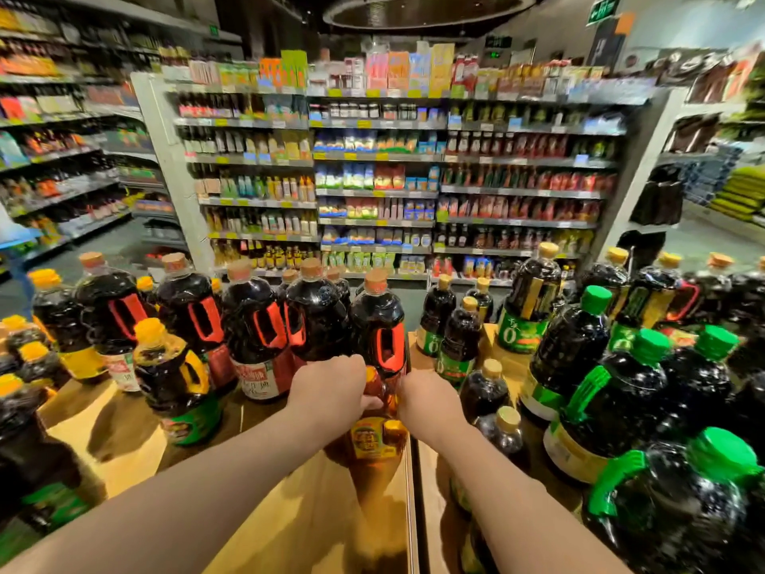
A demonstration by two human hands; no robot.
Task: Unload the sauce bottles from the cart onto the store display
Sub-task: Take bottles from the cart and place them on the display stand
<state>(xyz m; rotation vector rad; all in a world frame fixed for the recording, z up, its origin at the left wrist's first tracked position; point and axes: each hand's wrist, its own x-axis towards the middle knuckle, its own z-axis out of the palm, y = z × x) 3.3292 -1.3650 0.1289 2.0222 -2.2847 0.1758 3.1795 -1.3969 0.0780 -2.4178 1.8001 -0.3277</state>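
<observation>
Head view: I see both hands out front on one amber sauce bottle [378, 432] standing on the wooden display desk [124, 441], just in front of the red-handled dark bottles [256, 325]. Left hand [331, 387] wraps the bottle's upper part, fingers curled round it; right hand [428, 401] clamps the other side, so each grip is closed on the same bottle. The cap and neck are hidden behind my knuckles, and the label is only partly readable, yellow w/ red print. Fingertips on the far side can't be seen. Cart isn't in frame.

Green-capped bottles [645, 387] crowd the right side, some cut off at the frame edge; yellow-capped ones [174, 379] sit left, the nearest blurred. Bare wood shows near-left and straight below my forearms, w/ a seam between two desk sections running down the centre. Store shelves [385, 171] behind are soft, products not legible.
</observation>
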